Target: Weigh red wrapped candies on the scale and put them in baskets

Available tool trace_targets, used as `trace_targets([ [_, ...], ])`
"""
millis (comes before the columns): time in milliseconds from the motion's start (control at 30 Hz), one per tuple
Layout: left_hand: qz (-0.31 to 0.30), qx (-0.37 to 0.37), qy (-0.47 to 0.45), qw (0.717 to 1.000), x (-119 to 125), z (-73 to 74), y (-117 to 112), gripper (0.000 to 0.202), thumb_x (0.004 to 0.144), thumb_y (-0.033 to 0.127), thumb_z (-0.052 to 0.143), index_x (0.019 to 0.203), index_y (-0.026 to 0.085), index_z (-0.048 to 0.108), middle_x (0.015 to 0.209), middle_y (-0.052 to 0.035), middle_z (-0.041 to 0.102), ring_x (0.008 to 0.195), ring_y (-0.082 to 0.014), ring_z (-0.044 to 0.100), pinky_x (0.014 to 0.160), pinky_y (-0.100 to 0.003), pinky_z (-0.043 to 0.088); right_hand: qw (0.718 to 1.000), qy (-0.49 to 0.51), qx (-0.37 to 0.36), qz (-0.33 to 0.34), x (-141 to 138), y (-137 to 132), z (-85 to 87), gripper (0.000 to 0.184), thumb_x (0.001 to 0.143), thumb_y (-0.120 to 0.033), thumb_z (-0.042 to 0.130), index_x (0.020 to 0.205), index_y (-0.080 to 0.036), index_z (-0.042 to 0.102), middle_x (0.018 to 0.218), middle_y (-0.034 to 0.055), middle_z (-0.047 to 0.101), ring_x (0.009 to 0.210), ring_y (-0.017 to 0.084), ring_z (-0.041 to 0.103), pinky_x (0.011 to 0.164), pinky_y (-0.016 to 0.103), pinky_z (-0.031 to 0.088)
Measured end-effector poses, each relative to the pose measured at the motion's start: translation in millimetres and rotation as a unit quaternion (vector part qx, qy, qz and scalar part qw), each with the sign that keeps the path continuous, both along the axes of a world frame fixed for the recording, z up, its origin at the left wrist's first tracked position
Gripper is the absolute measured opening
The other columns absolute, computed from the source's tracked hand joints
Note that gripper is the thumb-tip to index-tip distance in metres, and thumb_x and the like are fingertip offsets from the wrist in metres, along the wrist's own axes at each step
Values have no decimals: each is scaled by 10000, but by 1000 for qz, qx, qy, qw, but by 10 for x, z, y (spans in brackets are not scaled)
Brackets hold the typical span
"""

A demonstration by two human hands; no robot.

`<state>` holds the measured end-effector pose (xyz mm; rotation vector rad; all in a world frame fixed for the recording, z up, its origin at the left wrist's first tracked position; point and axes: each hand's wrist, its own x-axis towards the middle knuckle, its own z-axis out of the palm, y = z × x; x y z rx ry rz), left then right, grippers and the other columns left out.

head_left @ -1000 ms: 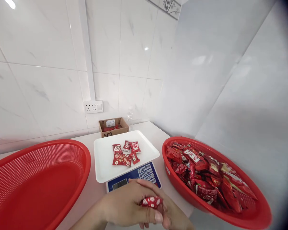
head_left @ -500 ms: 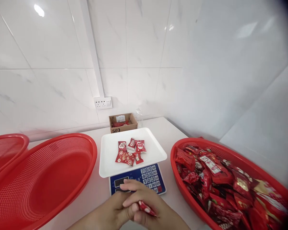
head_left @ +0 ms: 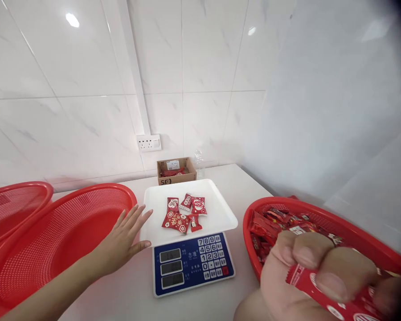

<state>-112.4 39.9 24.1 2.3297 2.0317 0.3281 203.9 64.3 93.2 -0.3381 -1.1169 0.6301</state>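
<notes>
My left hand [head_left: 128,234] is open with fingers spread, between the near red basket and the scale's white tray, holding nothing. Close to the camera at the lower right, my right hand [head_left: 316,272] is closed around a red snack packet [head_left: 321,285] with white round marks. Behind it stands a red basket [head_left: 250,227] full of red wrapped snacks [head_left: 265,227]. Several red packets [head_left: 177,220] lie grouped on the white tray [head_left: 217,218] of the digital scale [head_left: 194,263]. The scale's display digits are too faint to read.
An empty-looking red mesh basket [head_left: 128,191] stands at the left, with another red basket [head_left: 20,187] beyond it. At the back are a cardboard box [head_left: 177,178] holding red packets and a clear plastic bottle [head_left: 199,162]. A socket [head_left: 149,142] is on the tiled wall.
My hands were together in front of the scale and have parted. The left moved left and opened; the right went right, over the full basket, with a red packet in it.
</notes>
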Motion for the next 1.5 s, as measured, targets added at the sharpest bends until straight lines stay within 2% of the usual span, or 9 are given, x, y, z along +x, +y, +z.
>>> trace_targets([
  [100,-3,-23,-13,1000,-75,-67,16,697,945,528,447,1544,349,140,1619,-108,205,1462,-350,225,1107,-589,327,990,139,31,17,-81,52,-7,216,979,-299,484,820,-281,628,587,-40,371,518,167,380,625,346,427],
  [200,14,-70,-43,997,-41,13,74,712,959,539,394,1553,319,68,1633,-137,112,1436,-352,302,1036,-518,449,989,133,51,39,-146,132,79,143,934,-285,588,830,-244,678,595,-39,482,500,154,402,579,336,444],
  [400,-9,-114,-5,993,333,254,410,794,900,665,390,1542,226,228,1631,-142,88,1484,-354,-5,1165,-623,90,994,44,58,76,-123,212,181,178,933,-378,607,891,-240,712,634,-27,620,524,167,504,585,362,481],
  [567,-49,-137,-15,989,669,309,759,1042,798,780,431,1558,147,104,1623,-186,69,1494,-333,7,1191,-555,100,993,40,72,85,-135,229,146,180,938,-375,598,914,-230,700,640,-23,609,537,165,525,593,353,485],
  [733,-52,-165,-32,985,746,288,964,1133,745,791,499,1557,120,80,1617,-210,132,1489,-372,88,1173,-547,177,994,3,62,93,-153,210,111,187,964,-402,552,978,-271,685,641,-24,621,549,175,537,614,355,491],
  [967,-32,-128,-46,990,729,240,934,894,795,630,587,1501,156,310,1493,-194,435,1379,-377,376,1103,-504,319,993,10,62,104,-154,240,96,173,955,-378,568,962,-246,679,680,-7,648,617,181,588,641,371,520],
  [1167,9,-81,-89,993,713,222,919,489,807,471,633,1210,199,593,1210,-130,588,1069,-315,615,901,-424,497,996,28,28,83,-267,362,76,146,948,-346,586,922,-233,676,709,-7,665,680,188,626,685,377,519],
  [1333,50,-37,-144,988,584,409,856,295,797,433,629,1007,225,635,1046,-51,605,928,-238,648,798,-341,542,997,5,-66,31,-397,602,-36,188,936,-344,587,836,-211,675,738,-8,681,754,174,639,723,328,490],
  [1500,121,-11,-153,981,176,670,617,300,790,495,592,926,229,622,1012,-46,623,818,-221,659,645,-301,554,996,-8,-92,20,-429,729,-93,201,918,-363,600,810,-211,677,744,-11,697,695,147,617,672,290,479],
])
